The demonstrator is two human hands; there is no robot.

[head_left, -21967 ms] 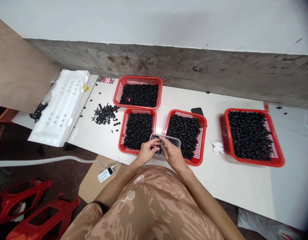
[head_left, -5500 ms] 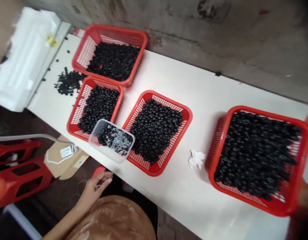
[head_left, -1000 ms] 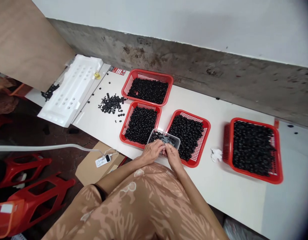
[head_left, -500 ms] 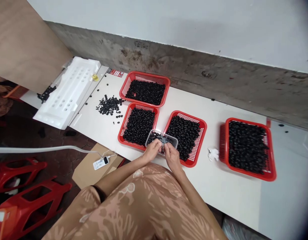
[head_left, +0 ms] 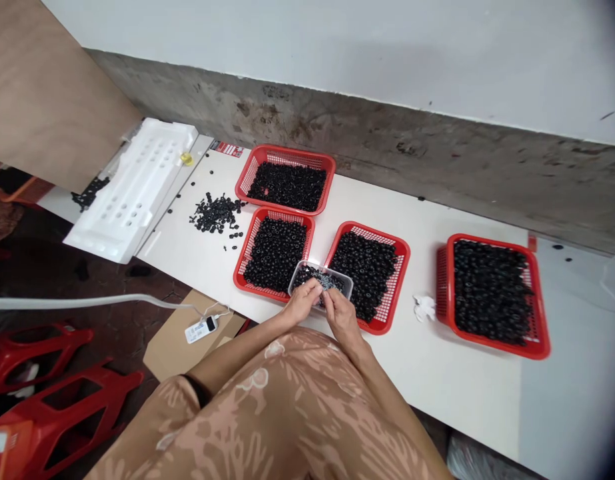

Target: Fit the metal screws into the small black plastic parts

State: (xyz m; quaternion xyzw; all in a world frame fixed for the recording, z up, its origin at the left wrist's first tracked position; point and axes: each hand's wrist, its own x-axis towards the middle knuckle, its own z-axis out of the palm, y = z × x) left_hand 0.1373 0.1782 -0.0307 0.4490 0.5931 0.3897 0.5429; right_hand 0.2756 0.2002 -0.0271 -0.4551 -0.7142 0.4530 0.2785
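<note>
We're in a small workshop: red plastic mesh baskets (head_left: 441, 287) of small black parts (head_left: 216, 213) line a long white table (head_left: 462, 393) against a stained grey concrete wall (head_left: 387, 180)

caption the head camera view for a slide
Left hand and right hand work small black parts in a clear tub over red baskets

Tan garment (head_left: 287, 407), pale leaf print; short sleeve (head_left: 170, 410), black band (head_left: 198, 391) at edge; left hand (head_left: 301, 301), right hand (head_left: 341, 319) bare.
</note>
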